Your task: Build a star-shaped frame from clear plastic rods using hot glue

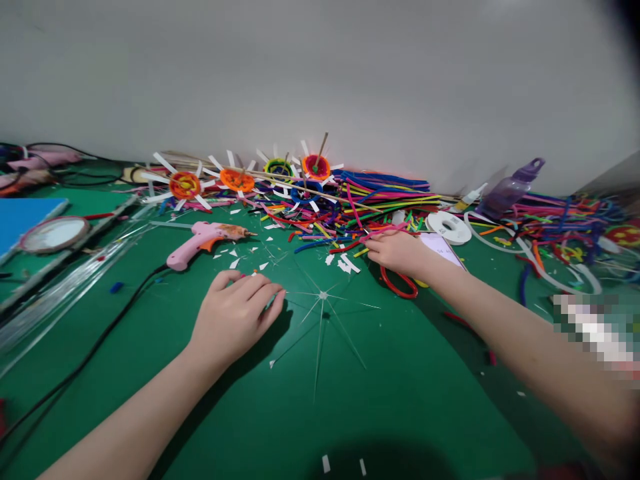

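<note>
My left hand (237, 313) has curled fingers, its thumb and forefinger together at the end of one thin arm of a clear star (323, 295). The star's arms spread out over the green table, and a small shadow shows beneath its middle. My right hand (395, 252) reaches to the edge of the pipe cleaner pile (385, 190), fingers pinched together; what is between them is too small to make out. A red loop (400, 283), perhaps a scissor handle, lies just below that hand.
A pink glue gun (193, 245) with a black cord lies left of centre. White paper scraps (345, 265) are scattered nearby. Several woven discs with white spokes (185, 185) stand behind. Farther right are a white spool (449, 228), a phone (440, 250) and a purple bottle (507, 193); tape (55, 235) lies left.
</note>
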